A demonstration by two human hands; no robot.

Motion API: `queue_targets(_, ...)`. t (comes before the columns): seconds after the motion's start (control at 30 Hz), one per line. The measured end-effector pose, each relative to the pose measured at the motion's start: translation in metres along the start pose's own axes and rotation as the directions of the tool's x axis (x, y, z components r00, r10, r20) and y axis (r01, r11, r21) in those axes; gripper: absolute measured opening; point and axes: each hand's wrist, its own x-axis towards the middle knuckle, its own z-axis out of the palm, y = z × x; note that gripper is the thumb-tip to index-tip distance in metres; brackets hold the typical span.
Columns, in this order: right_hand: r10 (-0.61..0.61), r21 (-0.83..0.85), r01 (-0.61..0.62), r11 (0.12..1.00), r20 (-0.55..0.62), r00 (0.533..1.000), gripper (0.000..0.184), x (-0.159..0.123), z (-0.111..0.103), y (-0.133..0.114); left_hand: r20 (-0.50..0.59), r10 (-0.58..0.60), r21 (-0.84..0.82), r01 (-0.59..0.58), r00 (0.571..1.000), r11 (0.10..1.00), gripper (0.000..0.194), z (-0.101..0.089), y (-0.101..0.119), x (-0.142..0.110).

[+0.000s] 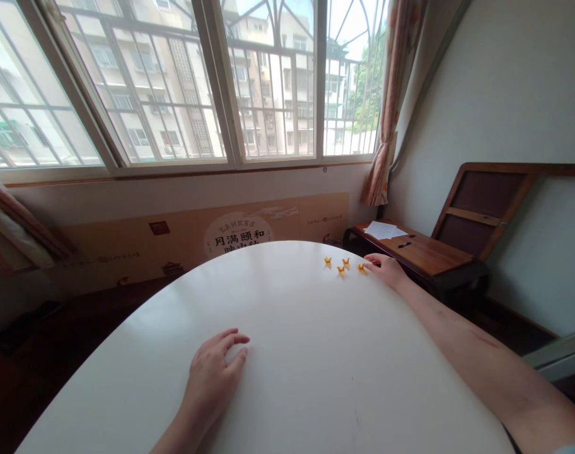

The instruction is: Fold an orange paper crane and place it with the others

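Several small orange folded-paper birds (pixel 341 271) stand near the far right edge of the white round table (pixel 278 378). My right hand (pixel 386 270) reaches out beside the rightmost paper bird (pixel 362 268). Its thumb and index finger are parted, with their tips at or very near that bird; whether they touch it I cannot tell. Closer to me on the left, my left hand (pixel 216 366) rests over the tabletop, fingers loosely bent and thumb apart, holding nothing.
Beyond the table's right edge stands a wooden bench (pixel 424 252) with paper sheets (pixel 384 230) and a small dark object (pixel 405 244) on it. A printed cardboard panel (pixel 287 221) leans under the barred window (pixel 268 94). Tied curtains (pixel 384 145) hang at the sides.
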Motion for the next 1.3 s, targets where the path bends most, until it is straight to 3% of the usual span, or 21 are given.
queue_targets(0.37,-0.018,0.000,0.018,1.000,-0.037,0.999,0.037,0.002,0.003,0.005,0.033,-0.021,0.003,0.021,0.999,1.000,0.034,-0.003,0.002,-0.001)
queue_targets(0.6,-0.013,-0.012,0.011,1.000,-0.159,0.987,0.028,-0.002,0.001,0.001,0.016,-0.023,0.026,0.023,1.000,0.999,0.032,-0.002,0.003,-0.003)
queue_targets(0.77,-0.027,0.012,0.031,0.999,-0.272,0.962,0.016,-0.020,-0.010,-0.025,-0.010,0.003,0.073,-0.002,1.000,0.997,0.030,-0.004,0.005,-0.005)
queue_targets(0.97,0.002,0.148,0.072,0.986,-0.448,0.894,0.008,-0.049,-0.031,-0.089,-0.063,0.086,0.181,-0.074,0.994,0.981,0.025,-0.009,0.014,-0.015)
queue_targets(1.07,-0.051,0.226,0.194,0.955,-0.516,0.855,0.017,-0.060,-0.064,-0.142,-0.078,0.148,0.211,-0.129,0.986,0.969,0.025,-0.013,0.024,-0.022)
queue_targets(1.2,-0.215,0.273,0.455,0.848,-0.607,0.765,0.034,-0.104,-0.153,-0.247,-0.080,0.235,0.246,-0.210,0.969,0.946,0.026,-0.020,0.041,-0.035)
queue_targets(1.27,-0.370,0.335,0.761,0.555,-0.720,0.587,0.041,-0.146,-0.209,-0.298,-0.076,0.253,0.259,-0.226,0.964,0.939,0.028,-0.022,0.048,-0.047)
queue_targets(1.3,-0.417,0.350,0.826,0.441,-0.735,0.535,0.050,-0.169,-0.235,-0.318,-0.066,0.257,0.272,-0.230,0.964,0.934,0.029,-0.022,0.052,-0.055)
